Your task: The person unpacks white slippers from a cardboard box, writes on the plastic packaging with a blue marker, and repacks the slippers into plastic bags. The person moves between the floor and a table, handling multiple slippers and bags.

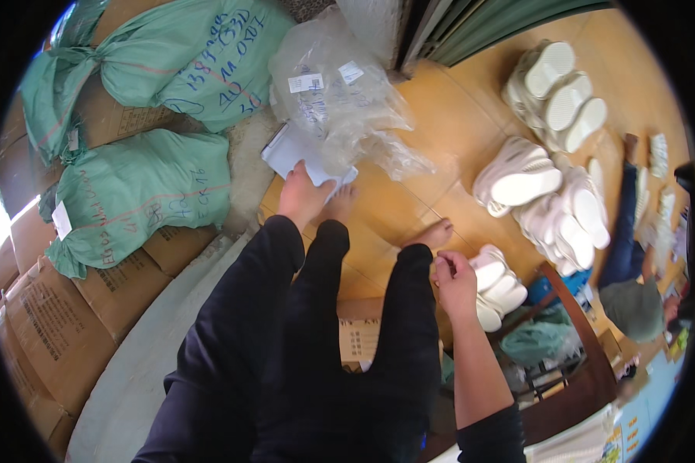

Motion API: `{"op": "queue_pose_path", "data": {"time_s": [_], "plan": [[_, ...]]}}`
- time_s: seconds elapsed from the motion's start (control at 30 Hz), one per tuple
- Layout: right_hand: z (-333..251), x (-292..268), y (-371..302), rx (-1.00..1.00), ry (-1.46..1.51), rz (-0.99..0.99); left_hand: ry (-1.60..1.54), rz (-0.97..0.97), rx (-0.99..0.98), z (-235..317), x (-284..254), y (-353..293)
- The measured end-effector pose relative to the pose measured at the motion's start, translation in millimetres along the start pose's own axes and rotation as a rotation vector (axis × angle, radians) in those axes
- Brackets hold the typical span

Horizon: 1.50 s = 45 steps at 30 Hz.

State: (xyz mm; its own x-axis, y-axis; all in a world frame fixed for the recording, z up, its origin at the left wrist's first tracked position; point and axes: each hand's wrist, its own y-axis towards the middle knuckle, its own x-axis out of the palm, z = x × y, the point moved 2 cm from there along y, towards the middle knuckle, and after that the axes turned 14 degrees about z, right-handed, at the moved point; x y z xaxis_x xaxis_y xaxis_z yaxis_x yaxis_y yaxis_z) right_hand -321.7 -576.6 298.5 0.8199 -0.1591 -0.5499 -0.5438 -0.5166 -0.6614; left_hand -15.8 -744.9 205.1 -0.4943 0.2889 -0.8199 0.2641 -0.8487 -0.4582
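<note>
My left hand [303, 194] reaches forward and grips the near edge of a stack of white papers [289, 148]. The papers lie beside a clear plastic bag [324, 69], which covers part of them. My right hand [455, 284] is raised above my right knee, its fingers curled together in a pinch. Whatever is between those fingers, if anything, is too small to make out. Just right of that hand sits a bundle of white-soled shoes [498, 289].
Green woven sacks [143, 189] lie on brown cartons [62, 324] at left. More bundled pale shoes [560, 92] stand on the orange tiled floor [432, 116] at right. Another person [629, 285] sits at far right. A dark wooden chair [575, 347] is at lower right.
</note>
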Motion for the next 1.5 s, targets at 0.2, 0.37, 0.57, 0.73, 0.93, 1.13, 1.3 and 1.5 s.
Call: {"op": "queue_pose_path", "data": {"time_s": [0.2,0.37,0.57,0.73,0.93,1.13,1.3,1.5], "plan": [[72,82,-37,0.132,0.092,-0.34,0.002,0.333,-0.073,-47,79,148],[139,49,-71,-0.036,-0.112,-0.142,-0.51,0.468,0.178,25,62,155],[166,-43,-111,0.135,-0.211,-0.01,-1.325,0.133,-0.099,97,-49,41],[140,-82,-211,0.309,-0.245,-0.136,-1.255,-0.117,-0.074,132,-129,-52],[39,-109,-190,0.313,0.463,0.006,-1.29,-0.693,0.037,202,-198,-182],[-82,-166,-180,-0.021,1.74,-0.122,-0.742,-0.908,0.442,238,-282,-251],[-102,-225,-224,-0.27,1.689,0.181,-0.786,-0.362,0.547,249,-310,-218],[-19,-168,-264,0.152,1.045,0.581,-0.898,-0.589,0.604,274,-301,-206]]}}
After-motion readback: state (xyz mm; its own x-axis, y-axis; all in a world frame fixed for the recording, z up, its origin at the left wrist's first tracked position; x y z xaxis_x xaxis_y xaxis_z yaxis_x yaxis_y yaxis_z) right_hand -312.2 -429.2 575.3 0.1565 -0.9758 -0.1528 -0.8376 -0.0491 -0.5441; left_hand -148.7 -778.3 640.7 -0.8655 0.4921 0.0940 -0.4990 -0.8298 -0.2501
